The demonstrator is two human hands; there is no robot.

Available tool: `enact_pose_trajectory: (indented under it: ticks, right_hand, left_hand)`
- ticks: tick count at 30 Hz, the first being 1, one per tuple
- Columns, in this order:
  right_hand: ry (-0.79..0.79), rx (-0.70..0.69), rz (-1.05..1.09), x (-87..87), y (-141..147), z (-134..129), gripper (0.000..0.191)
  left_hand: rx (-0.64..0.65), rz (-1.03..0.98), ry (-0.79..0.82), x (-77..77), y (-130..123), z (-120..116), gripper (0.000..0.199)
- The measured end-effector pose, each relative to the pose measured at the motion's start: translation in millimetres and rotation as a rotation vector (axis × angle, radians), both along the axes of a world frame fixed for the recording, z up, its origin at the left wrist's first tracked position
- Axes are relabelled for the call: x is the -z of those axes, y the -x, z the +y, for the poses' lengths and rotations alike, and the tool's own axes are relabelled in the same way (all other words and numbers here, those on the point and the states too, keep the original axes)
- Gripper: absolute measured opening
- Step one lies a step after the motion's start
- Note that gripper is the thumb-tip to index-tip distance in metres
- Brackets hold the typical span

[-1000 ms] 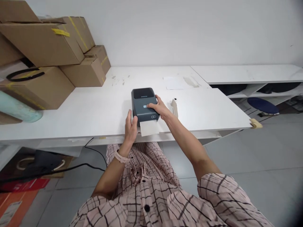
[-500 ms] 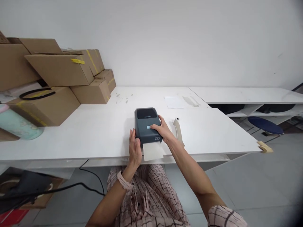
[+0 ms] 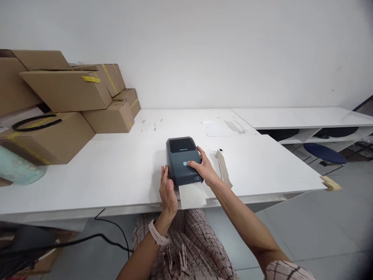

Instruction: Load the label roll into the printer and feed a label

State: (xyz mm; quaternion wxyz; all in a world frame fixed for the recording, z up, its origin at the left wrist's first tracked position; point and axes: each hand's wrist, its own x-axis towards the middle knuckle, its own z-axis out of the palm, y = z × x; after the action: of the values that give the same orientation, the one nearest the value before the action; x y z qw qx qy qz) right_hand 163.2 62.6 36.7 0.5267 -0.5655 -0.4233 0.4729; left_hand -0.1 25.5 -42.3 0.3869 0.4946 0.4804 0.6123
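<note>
A dark grey-blue label printer [image 3: 181, 157] sits on the white table in front of me, near its front edge. A strip of blank label paper [image 3: 191, 195] sticks out of its front and hangs over the edge. My left hand [image 3: 168, 190] lies along the printer's left side, fingers stretched out and touching it. Around the right side goes my right hand [image 3: 204, 166], its thumb resting on the light button [image 3: 185, 163] on top; the fingertips beneath are hidden. Just right of that hand lies a small roll of paper [image 3: 223, 165], partly unwound, its lower end close to my forearm.
Cardboard boxes [image 3: 67, 89] are stacked at the left, a black ring-shaped strap [image 3: 36, 122] on one. A mint-green bottle [image 3: 20, 167] stands beside them. A white sheet [image 3: 214, 128] lies farther back. Black cables [image 3: 96, 236] hang below the table [image 3: 128, 171]; a blue stool [image 3: 325, 153] stands right.
The view has shifted slightly, so the printer and hands appear a little lower and to the right. Both hands keep the same contact with the printer, right thumb still on the button.
</note>
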Motion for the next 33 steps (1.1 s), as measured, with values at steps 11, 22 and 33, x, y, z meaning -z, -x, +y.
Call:
enact_pose_trajectory:
  ticks: [11,22,33]
  right_hand:
    - [-0.143,-0.043,0.024,-31.3,-16.5,11.5,0.098]
    - [-0.220,-0.095,-0.205,-87.8,-32.2,94.5,0.076]
    - [-0.369,-0.011,-0.468,-85.0,-29.1,131.4,0.087]
  left_hand:
    - [0.018,-0.030,-0.172,-32.9,7.9,25.0,0.071]
    - [0.182,0.272,0.148,-64.4,37.4,122.3,0.084]
    - [0.257,0.550,0.230,-57.0,31.9,121.4,0.063]
